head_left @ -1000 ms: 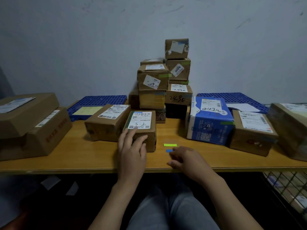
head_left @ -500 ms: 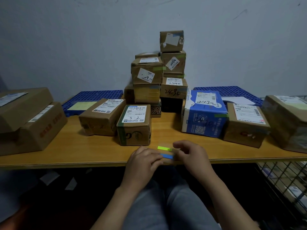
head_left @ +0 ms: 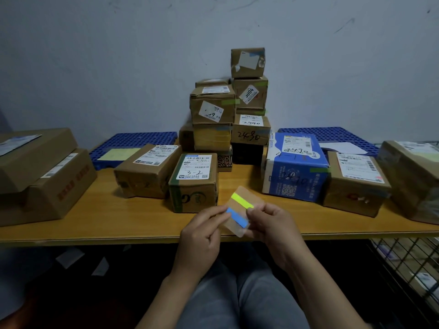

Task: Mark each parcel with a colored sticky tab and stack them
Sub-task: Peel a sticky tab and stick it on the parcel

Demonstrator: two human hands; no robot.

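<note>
The sheet (head_left: 249, 194) is off the table (head_left: 95, 222) now — my right hand (head_left: 275, 226) pinches its edge, my left hand (head_left: 202, 236) pinches the blue tab (head_left: 237, 217) — 1 peel, I judge, then the parcel (head_left: 193, 184).

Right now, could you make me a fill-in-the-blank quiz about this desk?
The clear sheet carries a yellow tab and a ____ tab.
The parcel nearest it is handwritten 3-____.
The tallest stack stands against the ____.
Missing: blue; 2; wall.
</note>
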